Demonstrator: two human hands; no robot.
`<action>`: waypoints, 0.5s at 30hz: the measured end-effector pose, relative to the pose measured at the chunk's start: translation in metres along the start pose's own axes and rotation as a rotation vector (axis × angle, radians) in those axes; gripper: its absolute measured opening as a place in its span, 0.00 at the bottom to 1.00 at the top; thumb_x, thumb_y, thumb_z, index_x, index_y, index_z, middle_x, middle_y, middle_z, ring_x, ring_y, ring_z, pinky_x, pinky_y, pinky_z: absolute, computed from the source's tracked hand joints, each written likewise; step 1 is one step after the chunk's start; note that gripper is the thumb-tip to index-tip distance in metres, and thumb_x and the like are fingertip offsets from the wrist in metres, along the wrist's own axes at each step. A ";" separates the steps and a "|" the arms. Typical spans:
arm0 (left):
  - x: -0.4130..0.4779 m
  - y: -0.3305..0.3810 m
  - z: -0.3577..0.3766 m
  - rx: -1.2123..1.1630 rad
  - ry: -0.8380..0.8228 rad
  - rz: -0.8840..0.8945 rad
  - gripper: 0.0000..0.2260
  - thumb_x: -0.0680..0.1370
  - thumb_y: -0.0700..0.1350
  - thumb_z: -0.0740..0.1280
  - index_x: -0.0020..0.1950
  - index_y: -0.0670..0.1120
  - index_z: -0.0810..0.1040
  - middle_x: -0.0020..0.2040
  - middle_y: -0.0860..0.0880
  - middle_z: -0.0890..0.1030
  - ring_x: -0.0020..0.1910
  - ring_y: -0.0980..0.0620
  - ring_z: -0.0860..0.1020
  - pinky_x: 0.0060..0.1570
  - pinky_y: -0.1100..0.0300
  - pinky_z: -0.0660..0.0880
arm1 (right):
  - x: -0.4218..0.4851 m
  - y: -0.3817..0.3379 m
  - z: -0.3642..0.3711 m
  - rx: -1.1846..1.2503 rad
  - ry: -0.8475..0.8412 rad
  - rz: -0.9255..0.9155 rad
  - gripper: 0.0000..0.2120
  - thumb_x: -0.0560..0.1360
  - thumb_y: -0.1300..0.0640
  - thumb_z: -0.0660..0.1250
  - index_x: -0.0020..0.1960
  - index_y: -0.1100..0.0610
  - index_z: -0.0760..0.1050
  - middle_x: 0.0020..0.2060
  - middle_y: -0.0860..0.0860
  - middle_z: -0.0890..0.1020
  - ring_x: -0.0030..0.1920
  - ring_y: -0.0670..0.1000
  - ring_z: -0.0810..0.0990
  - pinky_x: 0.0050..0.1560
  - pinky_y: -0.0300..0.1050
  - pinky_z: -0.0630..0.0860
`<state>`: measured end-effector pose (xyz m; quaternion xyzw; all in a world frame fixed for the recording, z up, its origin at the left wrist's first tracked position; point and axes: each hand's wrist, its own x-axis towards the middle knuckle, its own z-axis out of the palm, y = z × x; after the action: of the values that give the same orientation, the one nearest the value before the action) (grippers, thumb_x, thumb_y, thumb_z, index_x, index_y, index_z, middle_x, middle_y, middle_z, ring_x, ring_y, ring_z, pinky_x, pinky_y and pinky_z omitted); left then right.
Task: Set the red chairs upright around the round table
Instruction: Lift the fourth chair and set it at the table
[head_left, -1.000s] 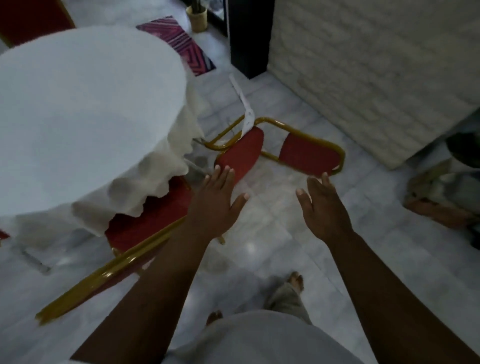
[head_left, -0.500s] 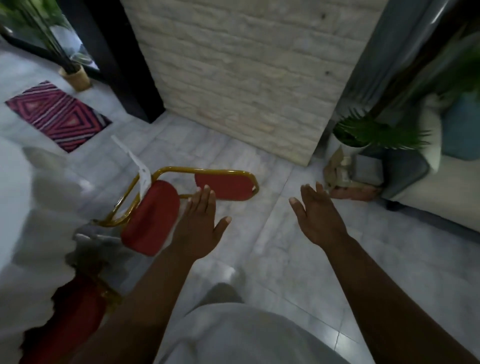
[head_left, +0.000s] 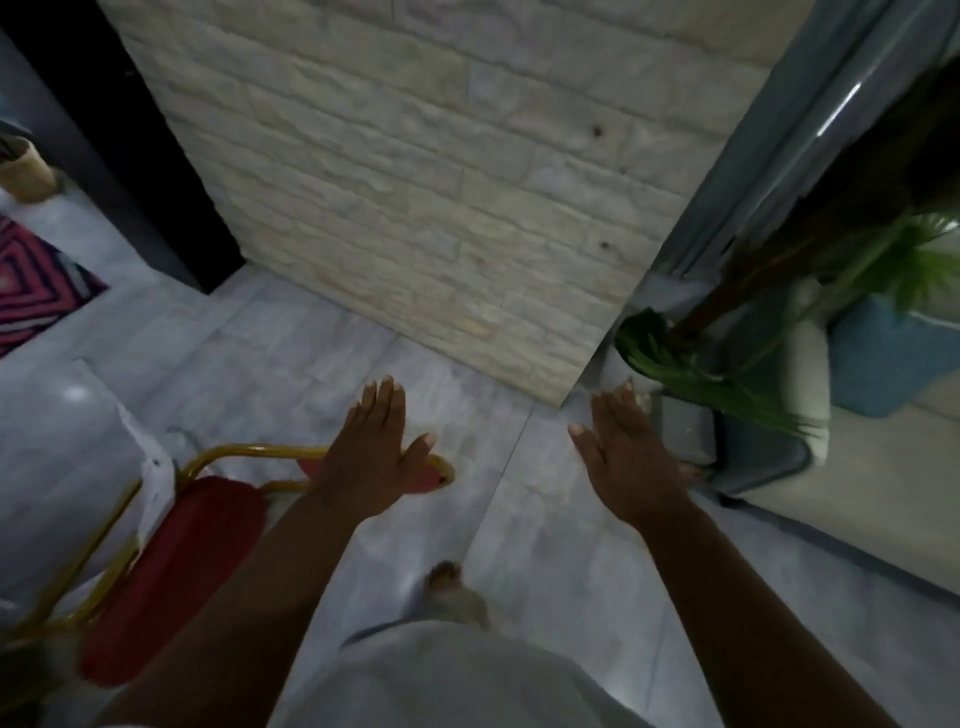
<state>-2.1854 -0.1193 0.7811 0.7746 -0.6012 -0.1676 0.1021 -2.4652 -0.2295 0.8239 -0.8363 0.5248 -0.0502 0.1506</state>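
A red chair (head_left: 171, 566) with a gold metal frame lies tipped over on the grey tiled floor at the lower left. Its red seat pad faces me, and its backrest reaches to the right under my left hand. My left hand (head_left: 371, 457) hovers flat above that backrest with fingers spread, holding nothing. My right hand (head_left: 631, 462) is stretched out over bare floor to the right, also spread and holding nothing. A white paper tag hangs on the chair frame. The round table is out of view.
A pale stone-brick wall (head_left: 441, 208) stands straight ahead. A potted green plant (head_left: 701, 364) and grey items crowd the right corner beside a blue cushion (head_left: 883, 358). A patterned pink rug (head_left: 31, 291) lies far left. My bare foot (head_left: 447, 582) is on the floor below.
My view has swung right and forward: the white-clothed table left the frame, the tipped chair slid to the lower left, and the wall came closer. Both hands stay spread and hold nothing.
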 end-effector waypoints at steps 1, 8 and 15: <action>0.021 0.000 -0.004 0.018 0.000 0.001 0.50 0.67 0.74 0.30 0.77 0.39 0.48 0.79 0.40 0.48 0.78 0.43 0.45 0.75 0.48 0.46 | 0.022 0.001 -0.004 0.001 0.018 -0.014 0.39 0.77 0.34 0.40 0.75 0.61 0.59 0.75 0.59 0.61 0.77 0.57 0.52 0.74 0.49 0.48; 0.140 0.002 -0.030 0.004 -0.024 -0.034 0.44 0.71 0.70 0.38 0.77 0.41 0.43 0.79 0.43 0.42 0.77 0.47 0.40 0.74 0.53 0.41 | 0.159 0.003 -0.011 0.044 0.010 -0.096 0.39 0.77 0.34 0.40 0.76 0.61 0.57 0.77 0.57 0.58 0.78 0.54 0.47 0.73 0.45 0.42; 0.234 0.005 -0.021 -0.053 0.021 -0.219 0.43 0.72 0.70 0.41 0.78 0.41 0.44 0.79 0.43 0.43 0.77 0.47 0.41 0.73 0.54 0.40 | 0.304 0.023 -0.010 -0.020 -0.058 -0.274 0.44 0.74 0.32 0.34 0.75 0.63 0.57 0.76 0.59 0.60 0.77 0.57 0.51 0.76 0.51 0.46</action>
<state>-2.1302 -0.3476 0.7708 0.8343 -0.5074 -0.1855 0.1102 -2.3522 -0.5125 0.8042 -0.9027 0.4016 -0.0406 0.1490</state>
